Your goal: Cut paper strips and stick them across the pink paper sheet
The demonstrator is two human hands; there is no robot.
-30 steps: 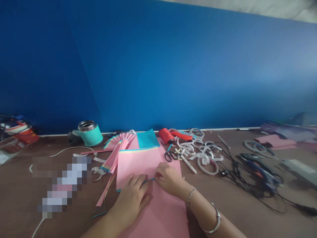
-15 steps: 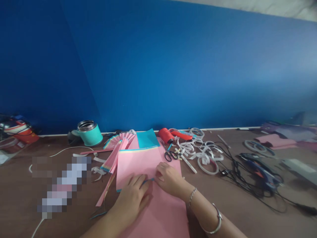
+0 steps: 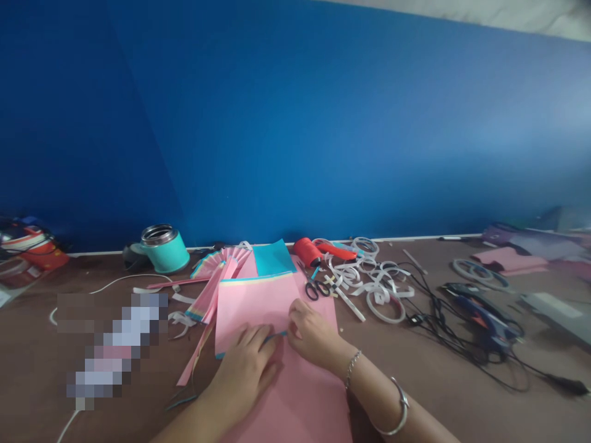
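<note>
A pink paper sheet (image 3: 256,301) with a cream and blue band along its far edge lies on a longer pink sheet (image 3: 309,406). My left hand (image 3: 247,369) rests on it, fingers stretched out flat. At the sheet's near edge a thin blue strip (image 3: 276,334) shows between my hands. My right hand (image 3: 314,335) has its fingers curled and pinched at that edge, by the strip's right end; its fingertips are partly hidden. Just beyond it are black-handled scissors (image 3: 317,290). Pleated pink paper fans (image 3: 217,280) lie left of the sheet, and a turquoise paper (image 3: 276,258) lies behind it.
Beyond the scissors are a red thread spool (image 3: 308,251) and tangled white strips (image 3: 353,275). A turquoise mug (image 3: 167,252) stands at the back left. On the right lie a glue gun (image 3: 489,326) and black cables (image 3: 455,344). A blue wall (image 3: 295,123) rises behind the table.
The view has shifted very slightly. Both hands stay at the same place on the pink paper, with hardly any movement of the right fingers.
</note>
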